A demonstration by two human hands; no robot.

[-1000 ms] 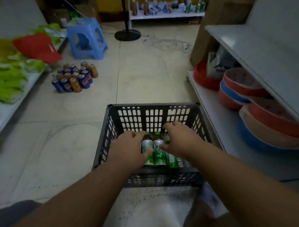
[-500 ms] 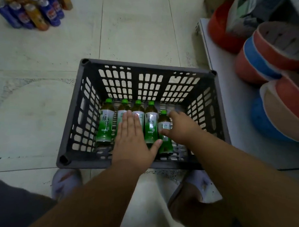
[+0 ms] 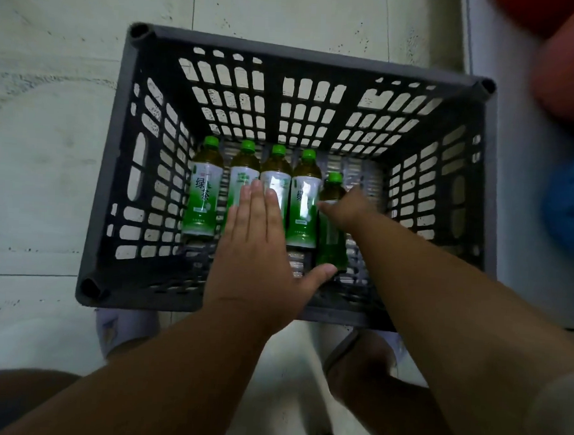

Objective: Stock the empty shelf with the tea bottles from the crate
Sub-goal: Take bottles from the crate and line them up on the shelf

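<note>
A dark grey slotted crate (image 3: 286, 57) stands on the tiled floor in front of me. Several green-capped tea bottles lie side by side on its bottom, caps pointing away; the leftmost tea bottle (image 3: 203, 194) is fully uncovered. My left hand (image 3: 256, 245) lies flat with straight fingers on the middle bottles, thumb spread to the right. My right hand (image 3: 348, 208) grips the rightmost tea bottle (image 3: 331, 239) around its shoulder, fingers curled over it.
A white shelf base (image 3: 523, 208) runs along the crate's right side, with blurred red and blue basins (image 3: 570, 98) stacked on it. My sandalled feet (image 3: 126, 328) stand just below the crate's near wall. Pale floor tiles (image 3: 52, 141) surround the crate on the left and beyond it.
The camera has tilted down and moved closer over the crate. My left hand stays flat on the bottles; my right hand has closed around the rightmost bottle.
</note>
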